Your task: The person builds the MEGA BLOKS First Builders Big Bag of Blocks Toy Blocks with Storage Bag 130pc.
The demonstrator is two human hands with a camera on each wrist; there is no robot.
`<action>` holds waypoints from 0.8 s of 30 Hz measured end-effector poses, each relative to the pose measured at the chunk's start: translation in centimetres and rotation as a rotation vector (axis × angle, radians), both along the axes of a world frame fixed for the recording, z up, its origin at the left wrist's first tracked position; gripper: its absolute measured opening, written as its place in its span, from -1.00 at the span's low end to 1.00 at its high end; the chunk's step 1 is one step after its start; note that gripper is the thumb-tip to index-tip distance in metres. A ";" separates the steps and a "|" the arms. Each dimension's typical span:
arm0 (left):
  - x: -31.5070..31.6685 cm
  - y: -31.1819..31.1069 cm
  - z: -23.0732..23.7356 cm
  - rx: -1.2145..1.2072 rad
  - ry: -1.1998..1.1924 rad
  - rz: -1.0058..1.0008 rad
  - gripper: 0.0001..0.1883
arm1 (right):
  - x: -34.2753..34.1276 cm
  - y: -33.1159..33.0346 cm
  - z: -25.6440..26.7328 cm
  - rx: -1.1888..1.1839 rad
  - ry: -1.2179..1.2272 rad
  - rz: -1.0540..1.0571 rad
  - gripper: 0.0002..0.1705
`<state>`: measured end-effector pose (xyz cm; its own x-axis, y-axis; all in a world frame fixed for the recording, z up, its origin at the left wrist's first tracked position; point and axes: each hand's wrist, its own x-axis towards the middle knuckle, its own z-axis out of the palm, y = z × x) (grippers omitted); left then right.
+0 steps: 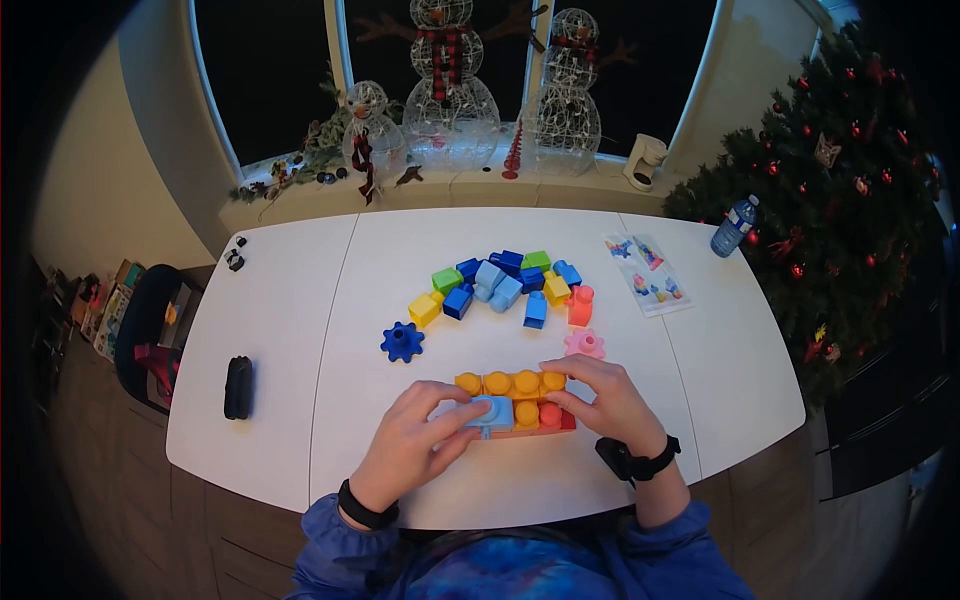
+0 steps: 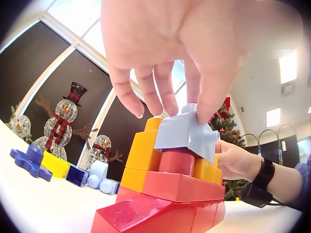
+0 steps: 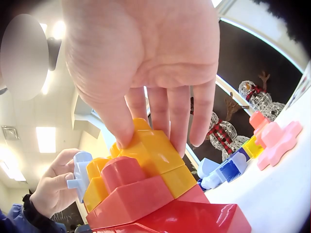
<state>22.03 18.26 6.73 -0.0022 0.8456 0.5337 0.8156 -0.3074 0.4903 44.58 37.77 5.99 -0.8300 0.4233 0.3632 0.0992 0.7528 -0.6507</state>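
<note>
Left hand point(image 1: 408, 443) pinches a tilted light-blue plastic block point(image 2: 182, 131) over the red-and-yellow plastic block stack point(image 2: 182, 187); right hand point(image 1: 615, 405), thumb opposing fingers, grips its yellow top.

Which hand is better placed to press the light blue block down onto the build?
Probably the left hand: its fingers hold the light blue block, which looks tilted over a red stud. The right hand grips a yellow block at the other end and seems better for steadying.
</note>
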 end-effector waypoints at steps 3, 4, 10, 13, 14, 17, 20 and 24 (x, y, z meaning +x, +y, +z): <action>0.6 -0.2 0.4 0.001 -0.034 0.020 -0.54 | 0.0 1.5 0.6 -0.074 -0.053 0.013 -0.54; 0.7 -0.2 0.5 0.004 -0.049 0.026 -0.55 | -0.1 2.3 0.6 -0.126 -0.057 -0.018 -0.52; 0.9 0.3 0.0 0.029 -0.064 0.049 -0.62 | -2.3 9.6 -1.3 0.190 -0.103 -0.450 -0.57; 1.1 0.5 -0.6 0.054 -0.071 0.068 -0.65 | -3.4 11.9 -2.7 0.262 -0.193 -0.524 -0.59; 1.0 0.6 -0.5 0.054 -0.071 0.062 -0.64 | -3.7 12.3 -3.0 0.255 -0.226 -0.525 -0.60; 0.9 0.6 -0.5 0.053 -0.075 0.051 -0.64 | -3.7 12.7 -3.6 0.212 -0.255 -0.528 -0.66; 0.8 0.7 -0.5 0.058 -0.082 0.048 -0.64 | -3.1 12.6 -3.3 0.217 -0.204 -0.546 -0.72; 0.8 0.7 -0.6 0.061 -0.089 0.045 -0.63 | -1.4 10.5 -0.3 0.238 -0.031 -0.536 -0.75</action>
<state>22.80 18.95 6.17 -0.0894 0.8096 0.5802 0.7835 -0.3026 0.5428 43.17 48.27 5.73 -0.5345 0.6964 0.4789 0.5221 0.7177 -0.4608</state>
